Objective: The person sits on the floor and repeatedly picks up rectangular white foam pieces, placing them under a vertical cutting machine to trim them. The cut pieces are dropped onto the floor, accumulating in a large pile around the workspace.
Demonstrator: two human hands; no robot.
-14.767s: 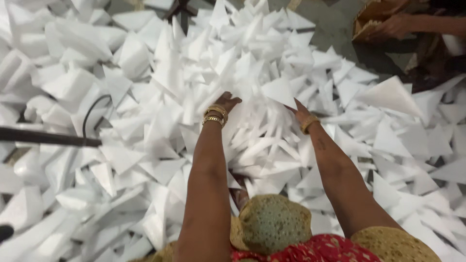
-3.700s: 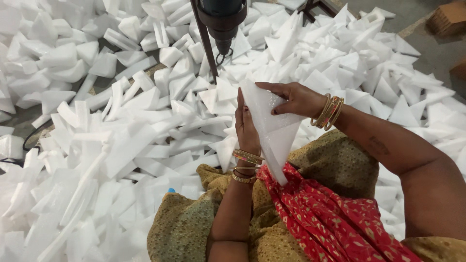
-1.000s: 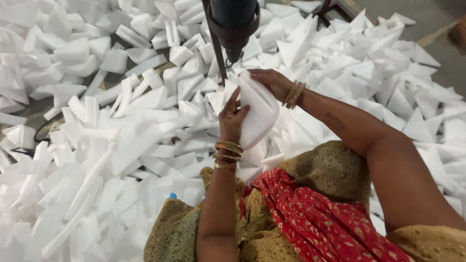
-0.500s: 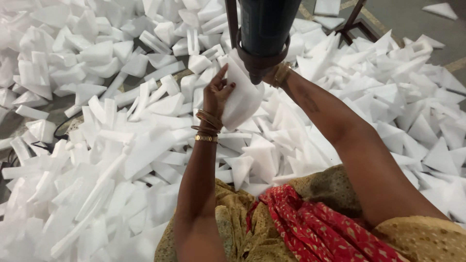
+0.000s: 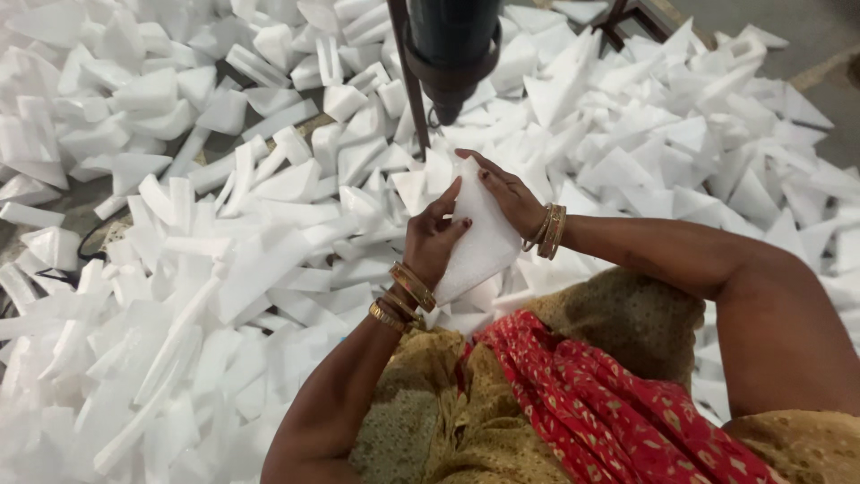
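Observation:
I hold a white foam sheet rolled into a cone shape (image 5: pixel 479 237) between both hands, just below the tip of a dark cylindrical machine head (image 5: pixel 452 49). My left hand (image 5: pixel 433 237) grips its left side, thumb up along the edge. My right hand (image 5: pixel 506 193) wraps over its top right edge. Gold bangles ring both wrists. The cone's upper tip sits a little under the machine's nozzle, not touching it.
A deep pile of white foam triangles and strips (image 5: pixel 224 242) covers the floor all around. A thin dark metal post (image 5: pixel 408 76) stands beside the machine head. A dark metal frame (image 5: pixel 632 18) shows at the top right. My lap in yellow and red cloth (image 5: pixel 555 394) fills the foreground.
The foam piece was up against the machine head half a second ago; now both hands have drawn it down and away from the nozzle, still holding it.

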